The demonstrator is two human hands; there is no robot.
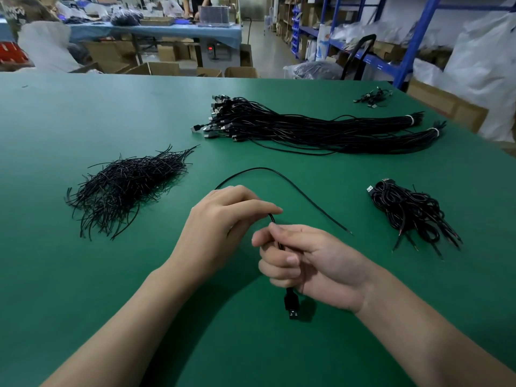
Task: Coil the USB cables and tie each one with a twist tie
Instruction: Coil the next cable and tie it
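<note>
A single black USB cable (pixel 296 185) arcs over the green table (pixel 83 113) in front of me. My right hand (pixel 312 261) grips it near the plug end, and the USB plug (pixel 291 308) hangs below the fist. My left hand (pixel 223 219) curls round the same cable just left of the right hand, where the cable bends into a loop. The cable's bare end lies on the table to the right. A heap of black twist ties (pixel 125 185) sits at the left. Long bundles of uncoiled USB cables (pixel 307 129) lie at the back.
A small pile of coiled, tied cables (pixel 410 210) rests on the right. A few more cables (pixel 372 97) lie at the far right corner. Beyond the table edge stand cardboard boxes (pixel 156 68), blue shelving (pixel 363 37) and another worktable (pixel 167 29).
</note>
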